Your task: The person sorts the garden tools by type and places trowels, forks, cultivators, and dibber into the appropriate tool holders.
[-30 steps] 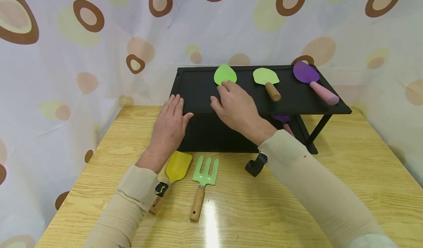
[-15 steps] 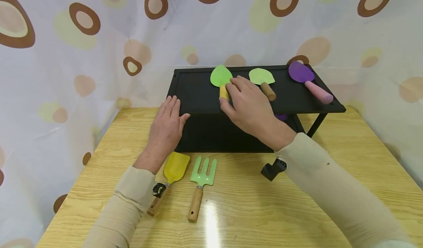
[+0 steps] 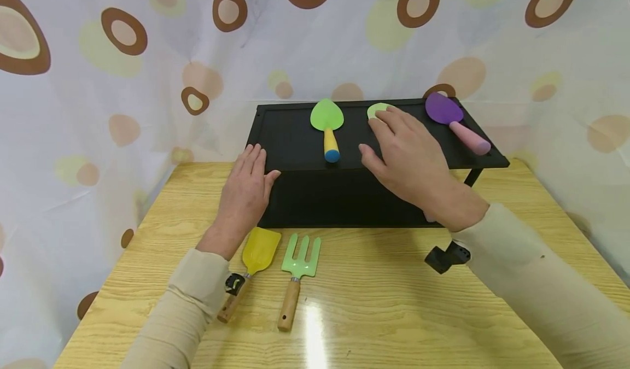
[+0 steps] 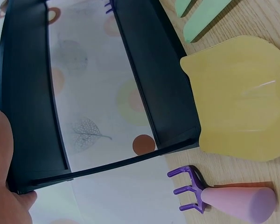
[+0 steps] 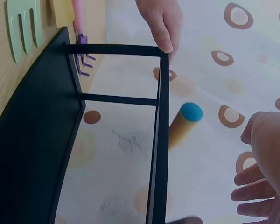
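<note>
My left hand (image 3: pixel 244 191) rests with straight fingers on the left end of a two-tier black shelf (image 3: pixel 287 134), its thumb by the front edge. My right hand (image 3: pixel 408 156) hangs over the top tier, fingers loosely bent, nothing gripped. Beneath it a pale green trowel (image 3: pixel 377 108) shows only part of its blade; the handle is hidden. To the left lies a bright green trowel (image 3: pixel 327 115) with a yellow handle and blue end. At the right end is a purple trowel (image 3: pixel 442 107) with a pink handle.
A yellow shovel (image 3: pixel 260 249) and a green hand fork (image 3: pixel 299 259), both wooden-handled, lie on the table in front of the shelf. In the left wrist view, a purple rake (image 4: pixel 238 200) with a pink handle lies past the shelf's end. A patterned cloth (image 3: pixel 295 41) hangs behind.
My right hand has let go of the bright green trowel, which now lies on the top tier, and has moved right over the pale green trowel. The left hand stays on the shelf.
</note>
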A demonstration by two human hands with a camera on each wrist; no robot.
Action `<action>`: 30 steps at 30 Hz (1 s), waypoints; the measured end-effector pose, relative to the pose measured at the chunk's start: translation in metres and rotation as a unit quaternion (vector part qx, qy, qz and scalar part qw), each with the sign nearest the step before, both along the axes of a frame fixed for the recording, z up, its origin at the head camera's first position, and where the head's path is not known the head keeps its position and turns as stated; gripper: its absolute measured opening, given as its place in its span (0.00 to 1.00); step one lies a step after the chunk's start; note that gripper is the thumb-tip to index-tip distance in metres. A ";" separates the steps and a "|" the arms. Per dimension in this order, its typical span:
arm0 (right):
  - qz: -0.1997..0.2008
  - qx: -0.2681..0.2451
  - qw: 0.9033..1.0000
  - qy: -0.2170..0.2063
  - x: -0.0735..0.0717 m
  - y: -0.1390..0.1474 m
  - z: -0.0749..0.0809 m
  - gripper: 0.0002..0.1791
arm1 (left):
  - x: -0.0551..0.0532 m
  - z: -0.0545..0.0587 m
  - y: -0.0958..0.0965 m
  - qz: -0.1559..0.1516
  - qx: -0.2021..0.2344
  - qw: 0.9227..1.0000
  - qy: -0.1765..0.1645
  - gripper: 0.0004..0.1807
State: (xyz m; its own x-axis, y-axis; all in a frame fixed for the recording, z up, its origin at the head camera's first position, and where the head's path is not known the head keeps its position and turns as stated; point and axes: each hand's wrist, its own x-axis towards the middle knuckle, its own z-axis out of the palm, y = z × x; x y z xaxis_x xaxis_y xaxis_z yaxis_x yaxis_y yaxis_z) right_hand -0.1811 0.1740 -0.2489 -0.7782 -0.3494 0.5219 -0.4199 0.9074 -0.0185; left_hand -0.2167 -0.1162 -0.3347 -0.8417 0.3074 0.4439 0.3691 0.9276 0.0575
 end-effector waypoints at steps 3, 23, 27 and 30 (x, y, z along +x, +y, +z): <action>-0.002 0.006 1.000 0.012 0.003 0.010 0.003 0.26 | 0.000 0.000 0.000 0.001 -0.001 1.000 -0.003 0.34; -0.032 0.007 0.999 0.034 0.019 0.094 -0.005 0.31 | 0.000 -0.001 0.000 -0.004 0.001 1.000 0.000 0.34; -0.042 0.011 0.999 0.030 0.022 0.110 -0.007 0.32 | 0.001 -0.001 0.000 -0.002 0.000 1.000 0.001 0.34; -0.056 0.021 0.998 0.017 0.025 0.122 -0.008 0.35 | 0.001 -0.001 0.000 -0.002 -0.003 1.000 0.004 0.34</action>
State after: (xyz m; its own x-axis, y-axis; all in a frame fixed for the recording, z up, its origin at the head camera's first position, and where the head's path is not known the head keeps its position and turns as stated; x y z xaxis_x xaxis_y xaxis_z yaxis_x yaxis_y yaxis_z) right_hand -0.1566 0.2965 -0.2572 -0.7959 -0.2825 0.5355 -0.3149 0.9486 0.0324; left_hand -0.2156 -0.1162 -0.3353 -0.8373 0.3131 0.4483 0.3725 0.9268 0.0485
